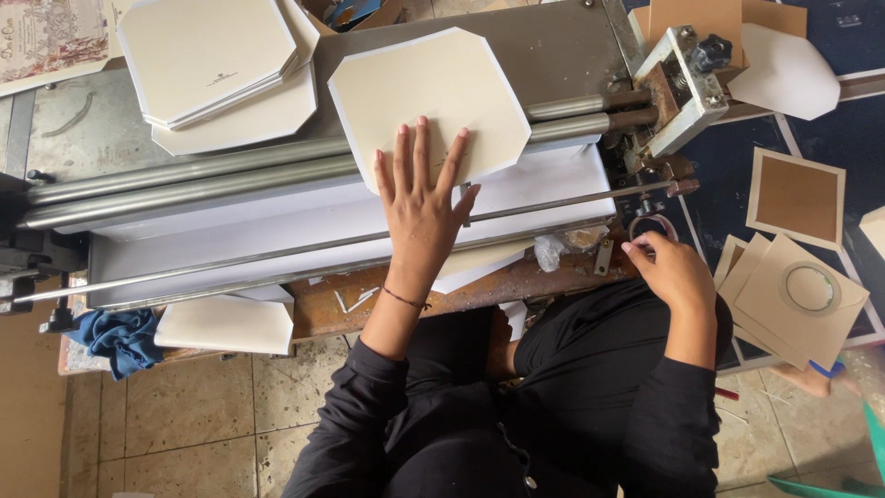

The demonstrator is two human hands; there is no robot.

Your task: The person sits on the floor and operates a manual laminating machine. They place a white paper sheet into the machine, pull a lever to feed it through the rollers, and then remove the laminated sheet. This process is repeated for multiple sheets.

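My left hand [422, 198] lies flat, fingers spread, on a cream octagonal card sheet [429, 92] that rests on the twin steel rollers [203, 175] of a hand-cranked machine [553, 55]. My right hand [671, 267] is curled around the round crank handle [651, 224] at the machine's right end. A wide white sheet [277, 226] lies under the rollers, crossed by a thin metal rod.
A stack of cream octagonal cards [217, 69] sits at the back left. A blue rag [120, 339] hangs at the bench's left. Brown cardboard squares and a tape roll [809, 288] lie on the floor at right. Another white card [226, 325] lies on the bench's front edge.
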